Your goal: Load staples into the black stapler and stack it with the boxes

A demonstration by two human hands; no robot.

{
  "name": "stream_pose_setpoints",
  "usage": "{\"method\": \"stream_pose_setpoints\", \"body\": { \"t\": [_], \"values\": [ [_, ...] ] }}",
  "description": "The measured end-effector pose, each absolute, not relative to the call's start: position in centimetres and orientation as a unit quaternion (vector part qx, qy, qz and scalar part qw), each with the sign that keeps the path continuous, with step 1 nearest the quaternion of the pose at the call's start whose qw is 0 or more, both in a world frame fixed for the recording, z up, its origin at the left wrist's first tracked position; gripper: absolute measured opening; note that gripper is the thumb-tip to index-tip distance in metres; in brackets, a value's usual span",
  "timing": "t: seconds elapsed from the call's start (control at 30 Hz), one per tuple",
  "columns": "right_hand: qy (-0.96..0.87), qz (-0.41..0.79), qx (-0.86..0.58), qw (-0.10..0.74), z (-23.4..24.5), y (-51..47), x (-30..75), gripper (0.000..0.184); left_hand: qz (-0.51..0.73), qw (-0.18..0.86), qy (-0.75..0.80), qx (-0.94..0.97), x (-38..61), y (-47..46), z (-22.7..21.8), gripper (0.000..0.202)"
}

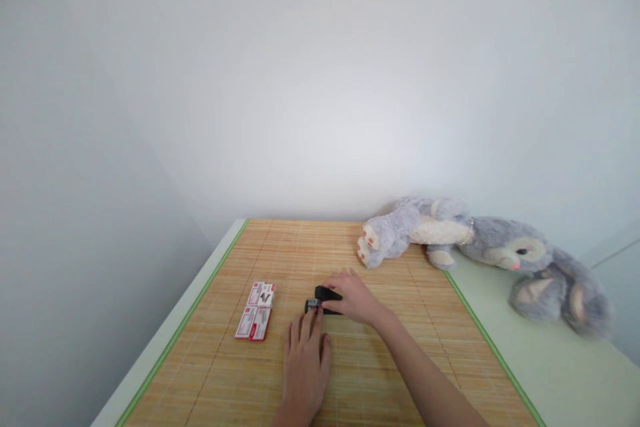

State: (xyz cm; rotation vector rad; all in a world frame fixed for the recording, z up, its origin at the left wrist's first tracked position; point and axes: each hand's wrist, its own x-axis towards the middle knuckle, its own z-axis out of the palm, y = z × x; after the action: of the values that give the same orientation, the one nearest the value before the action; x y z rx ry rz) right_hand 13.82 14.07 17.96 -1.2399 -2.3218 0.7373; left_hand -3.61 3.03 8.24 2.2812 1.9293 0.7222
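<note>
A black stapler (327,293) lies on the bamboo mat, its upper arm raised apart from its base. My right hand (353,297) is closed around the stapler's right part, with the thumb on the near side and the fingers over the far side. My left hand (304,353) rests palm down on the near side, fingers stretched out, the fingertips touching the left end of the stapler's base. To the left, several small red and white staple boxes (261,322) stand together in a block. One bears a picture of a black stapler.
The bamboo mat (220,373) with green edging covers much of a pale table (565,367). A grey plush rabbit (445,230) lies along the back right, partly on the mat. A white wall (300,80) rises behind the table.
</note>
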Motion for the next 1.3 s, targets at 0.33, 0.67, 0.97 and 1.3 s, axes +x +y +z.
{"method": "stream_pose_setpoints", "body": {
  "t": [0.33,0.67,0.97,1.3],
  "values": [
    [-0.726,0.340,-0.531,0.275,17.0,11.9,26.5,0.032,0.268,0.031,0.596,0.756,-2.8,3.7,8.4,0.061],
    [-0.559,0.416,-0.607,0.381,10.2,4.8,26.9,0.072,0.292,-0.088,0.730,0.612,-11.7,4.0,10.4,0.037],
    [-0.429,0.587,-0.588,0.355,9.3,-0.5,19.5,0.080,0.229,0.107,0.598,0.761,-9.8,1.7,9.6,0.040],
    [-0.479,0.555,-0.597,0.324,9.2,1.3,19.9,0.063,0.233,0.250,0.498,0.797,-2.7,3.5,11.1,0.069]
  ]
}}
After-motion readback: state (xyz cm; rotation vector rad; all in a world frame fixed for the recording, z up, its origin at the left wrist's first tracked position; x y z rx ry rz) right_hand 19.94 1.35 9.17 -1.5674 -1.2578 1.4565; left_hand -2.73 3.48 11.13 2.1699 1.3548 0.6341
